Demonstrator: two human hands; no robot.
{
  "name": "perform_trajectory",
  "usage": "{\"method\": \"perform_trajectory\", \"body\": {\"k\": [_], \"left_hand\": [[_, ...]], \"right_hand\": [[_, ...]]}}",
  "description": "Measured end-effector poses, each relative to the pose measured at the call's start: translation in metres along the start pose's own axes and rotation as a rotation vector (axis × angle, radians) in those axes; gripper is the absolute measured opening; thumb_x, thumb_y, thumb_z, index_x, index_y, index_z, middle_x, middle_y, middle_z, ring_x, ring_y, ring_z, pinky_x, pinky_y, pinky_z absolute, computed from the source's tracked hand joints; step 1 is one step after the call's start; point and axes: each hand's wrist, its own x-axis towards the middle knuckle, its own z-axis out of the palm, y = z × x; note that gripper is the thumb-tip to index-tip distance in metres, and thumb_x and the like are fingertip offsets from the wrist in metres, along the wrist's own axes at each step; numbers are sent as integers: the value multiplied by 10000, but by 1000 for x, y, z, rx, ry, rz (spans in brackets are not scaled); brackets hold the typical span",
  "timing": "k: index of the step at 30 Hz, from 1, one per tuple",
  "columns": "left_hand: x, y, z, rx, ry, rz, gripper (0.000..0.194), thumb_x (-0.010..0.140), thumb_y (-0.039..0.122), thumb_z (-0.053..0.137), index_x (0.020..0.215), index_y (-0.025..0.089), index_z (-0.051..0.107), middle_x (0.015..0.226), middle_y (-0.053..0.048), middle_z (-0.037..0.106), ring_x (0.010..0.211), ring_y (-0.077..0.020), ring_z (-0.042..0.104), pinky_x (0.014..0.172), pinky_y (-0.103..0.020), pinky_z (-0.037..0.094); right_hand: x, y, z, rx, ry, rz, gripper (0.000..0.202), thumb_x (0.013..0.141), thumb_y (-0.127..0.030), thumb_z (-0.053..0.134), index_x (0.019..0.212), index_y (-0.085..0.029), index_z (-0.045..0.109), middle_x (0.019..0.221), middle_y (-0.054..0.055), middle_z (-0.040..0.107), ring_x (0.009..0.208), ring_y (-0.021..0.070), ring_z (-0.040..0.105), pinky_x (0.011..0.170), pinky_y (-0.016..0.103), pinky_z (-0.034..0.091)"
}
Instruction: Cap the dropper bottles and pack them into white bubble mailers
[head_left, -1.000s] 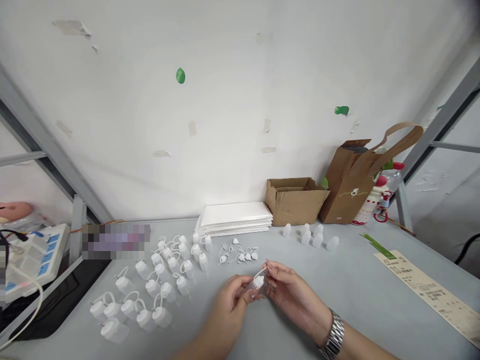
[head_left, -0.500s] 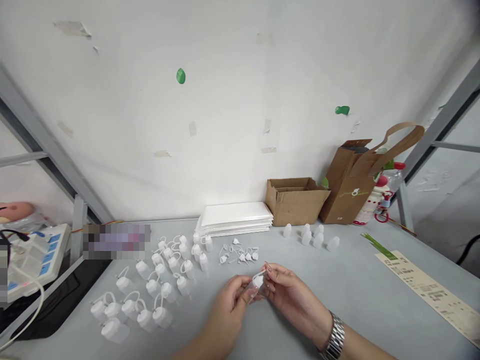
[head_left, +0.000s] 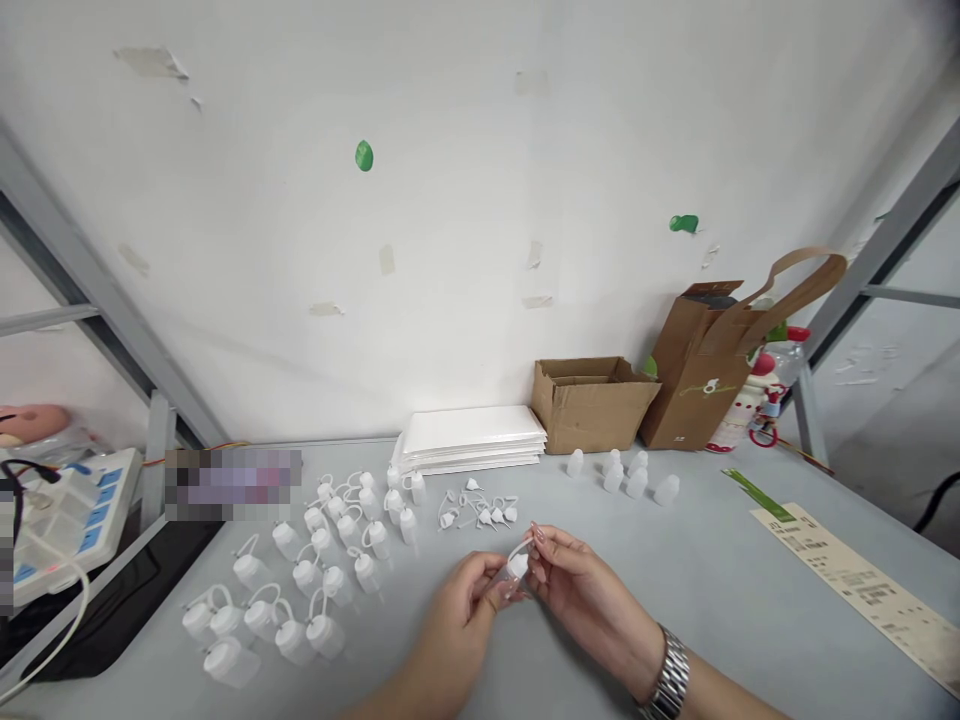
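Between my two hands is a small translucent squeeze bottle [head_left: 516,568] with a white cap and a looped strap, tilted to the upper right. My left hand [head_left: 471,598] is closed around the bottle's body. Thumb and fingers of my right hand [head_left: 570,575] pinch the strap at the cap's upper right side. Just beyond my hands lies a loose group of white strapped caps [head_left: 491,513]. Several capped bottles [head_left: 322,633] with looped straps stand on the left part of the table. Several uncapped bottles [head_left: 636,483] stand at the back right.
A stack of white flat packets [head_left: 471,430] lies against the wall, beside an open cardboard box [head_left: 592,420] and a brown paper bag [head_left: 690,370]. A printed paper strip [head_left: 862,580] lies on the right. At far left are a power strip [head_left: 101,515] and a black mat [head_left: 127,600].
Almost nothing differs. The bottle and its strap have shifted very slightly in my hands, and the whole view has tipped a little.
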Motion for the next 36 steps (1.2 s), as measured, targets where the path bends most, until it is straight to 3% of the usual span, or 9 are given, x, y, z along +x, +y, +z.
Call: {"method": "perform_trajectory", "body": {"k": [26,36], "left_hand": [[2,-3,0,-52,2,-46,292,769,443,599,867,168,592,894,-58,669,930,-242,614,884,-383,465],[0,-6,-2,-21,-7,-37,270,788,422,586,882,169,588,908,-61,674,881,-221,626,892,-389,462]], "right_hand": [[-2,2,4,-40,-67,-37,140,678,-261,740,693,-138,673,551,-15,555,551,97,452,590,246,354],[-2,3,2,5,-19,-34,125,680,-236,742,726,-137,681,588,-26,556,549,78,454,590,222,362]]}}
